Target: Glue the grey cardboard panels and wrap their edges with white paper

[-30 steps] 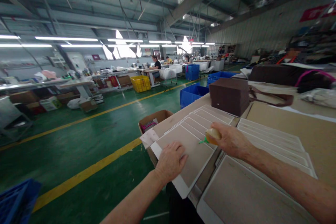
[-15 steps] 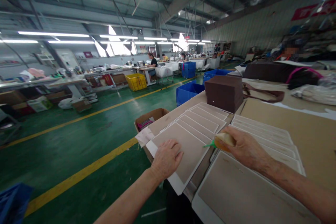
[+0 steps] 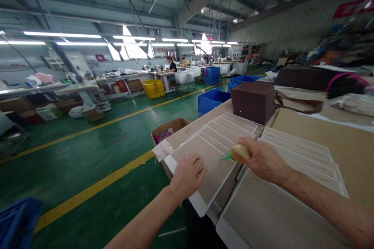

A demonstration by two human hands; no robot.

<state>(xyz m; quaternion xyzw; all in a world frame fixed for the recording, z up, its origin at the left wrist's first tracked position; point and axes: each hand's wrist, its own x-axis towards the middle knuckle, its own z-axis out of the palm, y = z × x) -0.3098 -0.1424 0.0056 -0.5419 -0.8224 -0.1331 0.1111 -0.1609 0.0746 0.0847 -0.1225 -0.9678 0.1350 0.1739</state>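
Observation:
My left hand (image 3: 188, 177) lies on the nearest beige panel (image 3: 214, 179) with white borders, its fingers bent and resting on the surface. In my right hand (image 3: 267, 161) is an amber glue bottle (image 3: 240, 153), gripped with its green nozzle pointing left over that panel's right part. Whether the nozzle touches the panel I cannot tell. Behind, several similar panels (image 3: 226, 134) overlap in a fanned row. Below and beside my right forearm lie a large grey-beige panel (image 3: 269, 214) and another overlapping row of panels (image 3: 304, 153).
A dark brown block (image 3: 253, 103) stands at the table's far left part, near a brown strap (image 3: 304, 105). Beyond the table's left edge are a cardboard box (image 3: 175, 124) and a blue bin (image 3: 212, 103). A co-worker (image 3: 330, 52) is at the far right.
My right hand has moved the glue bottle slightly left, further over the near panel. My left hand stays on the panel. The whole view has shifted a little.

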